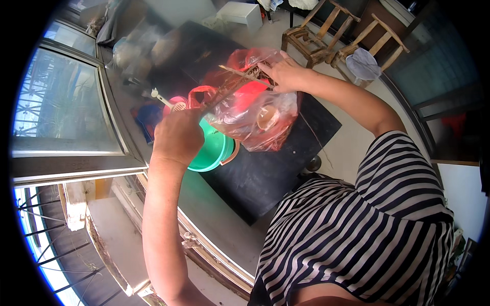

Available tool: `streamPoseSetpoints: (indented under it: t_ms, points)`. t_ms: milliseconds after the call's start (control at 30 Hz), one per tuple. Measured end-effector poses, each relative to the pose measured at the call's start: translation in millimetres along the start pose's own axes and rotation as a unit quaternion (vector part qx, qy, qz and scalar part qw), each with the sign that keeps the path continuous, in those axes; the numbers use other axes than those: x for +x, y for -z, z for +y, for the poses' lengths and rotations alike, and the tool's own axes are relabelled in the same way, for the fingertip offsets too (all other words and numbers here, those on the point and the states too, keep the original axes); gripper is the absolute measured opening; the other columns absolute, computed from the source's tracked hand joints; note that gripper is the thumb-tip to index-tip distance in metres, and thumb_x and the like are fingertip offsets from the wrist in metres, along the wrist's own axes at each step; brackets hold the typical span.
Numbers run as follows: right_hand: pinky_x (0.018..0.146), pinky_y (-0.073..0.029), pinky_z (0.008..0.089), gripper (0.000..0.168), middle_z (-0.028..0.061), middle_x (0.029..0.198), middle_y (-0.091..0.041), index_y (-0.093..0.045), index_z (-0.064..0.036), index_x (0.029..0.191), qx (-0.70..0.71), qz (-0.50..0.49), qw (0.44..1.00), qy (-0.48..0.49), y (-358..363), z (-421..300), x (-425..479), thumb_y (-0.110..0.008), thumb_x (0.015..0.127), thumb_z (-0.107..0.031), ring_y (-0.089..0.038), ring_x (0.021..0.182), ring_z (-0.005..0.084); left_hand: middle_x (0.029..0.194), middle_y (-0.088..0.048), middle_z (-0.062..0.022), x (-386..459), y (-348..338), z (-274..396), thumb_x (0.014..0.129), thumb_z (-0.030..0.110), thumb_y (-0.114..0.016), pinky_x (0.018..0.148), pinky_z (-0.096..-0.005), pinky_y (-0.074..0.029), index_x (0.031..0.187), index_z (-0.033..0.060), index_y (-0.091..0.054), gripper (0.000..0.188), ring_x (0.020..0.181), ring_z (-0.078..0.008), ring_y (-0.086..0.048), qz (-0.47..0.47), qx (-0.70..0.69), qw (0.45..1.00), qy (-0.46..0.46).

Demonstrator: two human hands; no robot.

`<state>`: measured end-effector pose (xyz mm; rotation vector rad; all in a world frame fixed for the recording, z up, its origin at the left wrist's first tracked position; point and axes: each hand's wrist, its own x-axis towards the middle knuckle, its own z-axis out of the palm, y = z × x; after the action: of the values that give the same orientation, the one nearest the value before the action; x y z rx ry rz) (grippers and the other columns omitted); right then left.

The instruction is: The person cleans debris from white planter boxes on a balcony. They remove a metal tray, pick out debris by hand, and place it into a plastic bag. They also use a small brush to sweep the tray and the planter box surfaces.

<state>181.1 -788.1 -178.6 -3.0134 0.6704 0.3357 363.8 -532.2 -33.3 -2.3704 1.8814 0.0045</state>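
Observation:
A red and clear plastic bag (256, 118) lies open on the black table (249, 187), with thin dry sticks (233, 85) and something bright red in its mouth. My left hand (179, 132) is closed around the near end of the stick bundle, above the rim of a green plastic bucket (214, 151). At the bag's far right edge, my right hand (285, 74) touches the sticks and the bag with its fingers partly spread; whether it grips them is unclear. Beside my left hand are a pink container (177, 102) and a cream slotted plastic utensil (162, 97).
A window (72, 103) and its sill run along the left. Clear plastic bags (134, 53) lie beyond the table's far left. Two wooden chairs (312, 42) stand at the back right, near a white box (241, 15). A blue object (148, 118) lies by the window.

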Motion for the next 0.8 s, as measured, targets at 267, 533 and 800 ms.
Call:
streamPoseSetpoints:
  t_ms: [267,533,800]
  points:
    - [0.123,-0.018,0.0580,0.111,0.0285,0.157,-0.034,-0.006,-0.019,0.164,0.019,0.059,0.998,-0.004,-0.8,12.6,-31.5,-0.076,0.078,-0.012,-0.059,0.126,0.0366,0.088,-0.073,-0.0159,46.2,-34.8,13.7,0.087,0.009,-0.054,0.079,-0.0486,-0.055,0.099,0.0073,-0.071,0.020,0.089,-0.0363,-0.070,-0.027,0.027,0.997,-0.065]
    - [0.120,-0.025,0.0583,0.093,0.0218,0.142,-0.048,-0.025,-0.013,0.159,0.055,0.158,0.985,0.036,-12.6,-0.3,-35.7,-0.074,0.079,-0.011,-0.058,0.125,0.0339,0.082,-0.072,-0.0157,75.3,-102.1,43.2,0.089,0.008,-0.052,0.071,-0.0470,-0.058,0.102,0.0081,-0.067,0.020,0.079,-0.0350,-0.073,0.011,0.038,0.997,-0.073]
    - [0.108,-0.036,0.0581,0.053,0.0169,0.093,-0.068,-0.062,0.000,0.123,0.032,0.004,0.991,0.132,-22.9,-60.2,-41.0,-0.073,0.083,-0.033,-0.068,0.093,0.0342,0.093,-0.073,-0.0165,86.5,-126.2,41.6,0.088,0.011,-0.055,0.081,-0.0467,-0.057,0.097,0.0076,-0.073,0.020,0.093,-0.0362,-0.071,-0.005,-0.094,0.995,-0.029]
